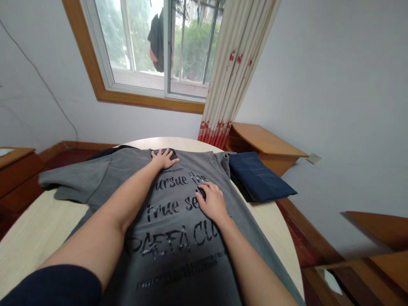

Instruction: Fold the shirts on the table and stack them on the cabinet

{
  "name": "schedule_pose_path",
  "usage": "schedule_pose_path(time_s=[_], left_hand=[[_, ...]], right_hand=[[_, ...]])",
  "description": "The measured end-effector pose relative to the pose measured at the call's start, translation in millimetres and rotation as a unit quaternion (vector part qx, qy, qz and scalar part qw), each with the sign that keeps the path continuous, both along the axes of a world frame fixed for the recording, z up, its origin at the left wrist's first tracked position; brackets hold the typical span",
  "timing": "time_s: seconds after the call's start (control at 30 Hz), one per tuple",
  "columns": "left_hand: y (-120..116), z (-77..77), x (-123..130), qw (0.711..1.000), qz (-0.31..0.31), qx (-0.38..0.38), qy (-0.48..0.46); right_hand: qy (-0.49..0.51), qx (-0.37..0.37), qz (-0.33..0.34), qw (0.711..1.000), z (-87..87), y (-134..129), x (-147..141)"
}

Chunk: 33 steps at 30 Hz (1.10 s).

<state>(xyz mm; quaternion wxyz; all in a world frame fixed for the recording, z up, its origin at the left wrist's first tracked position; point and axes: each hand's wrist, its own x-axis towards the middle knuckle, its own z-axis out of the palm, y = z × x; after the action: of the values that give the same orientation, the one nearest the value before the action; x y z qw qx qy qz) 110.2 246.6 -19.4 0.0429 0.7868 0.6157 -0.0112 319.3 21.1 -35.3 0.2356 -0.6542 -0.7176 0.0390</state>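
A grey T-shirt [134, 250] with dark printed lettering is spread over a round pale table [35, 238], its collar at the far side and one sleeve out to the left. My left hand [163, 160] lies with fingers spread by the collar, above the print. Closer to me, my right hand [213, 202] rests on the lettering near the shirt's middle. Its fingers are loosely bent and slightly apart, with nothing seen in them. The shirt's bottom hem is out of view.
Folded dark blue cloth [259, 176] lies at the table's right edge, beside the right sleeve. Behind it stands a wooden cabinet [270, 142]. A patterned curtain [237, 63] hangs by the window [140, 42] past the table. Wooden furniture [15, 170] is at the left.
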Motion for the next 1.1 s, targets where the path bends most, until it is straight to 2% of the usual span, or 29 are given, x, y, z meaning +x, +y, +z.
schedule_pose_path(time_s=[0.07,0.13,0.23,0.37,0.6,0.7,0.8,0.97,1.03,1.1], left_hand=[[-24.0,6.1,14.4,0.998,-0.025,0.060,0.018],[-55.0,8.2,28.6,0.990,-0.087,0.112,0.014],[-101.3,3.7,39.2,0.986,-0.151,0.073,-0.002],[-137.1,-7.4,28.3,0.988,-0.149,0.027,-0.020],[-150.2,-16.1,9.4,0.989,-0.120,0.057,-0.061],[-150.8,-15.9,9.5,0.989,-0.125,0.049,-0.062],[-149.6,-15.7,9.8,0.989,-0.124,0.036,-0.066],[-149.1,-15.9,10.1,0.990,-0.121,0.030,-0.072],[-149.3,-16.1,10.4,0.989,-0.120,0.030,-0.077],[-149.3,-16.6,10.6,0.989,-0.119,0.029,-0.085]], right_hand=[[0.003,0.000,-0.001,1.000,0.5,-0.3,-0.4],[0.005,0.000,0.000,1.000,0.1,-0.2,-0.2],[0.007,0.000,0.003,1.000,-1.4,0.6,0.8],[0.016,0.004,0.003,1.000,-3.7,2.3,3.2],[0.029,0.006,0.006,1.000,-11.9,6.1,5.3],[0.041,0.019,-0.023,0.999,-8.8,13.9,10.2],[0.022,0.043,-0.083,0.995,9.9,29.4,24.1],[-0.061,0.061,-0.184,0.979,57.7,73.3,63.6],[-0.076,0.023,-0.196,0.977,71.0,96.7,79.8],[-0.073,-0.041,-0.175,0.981,79.2,121.5,93.1]])
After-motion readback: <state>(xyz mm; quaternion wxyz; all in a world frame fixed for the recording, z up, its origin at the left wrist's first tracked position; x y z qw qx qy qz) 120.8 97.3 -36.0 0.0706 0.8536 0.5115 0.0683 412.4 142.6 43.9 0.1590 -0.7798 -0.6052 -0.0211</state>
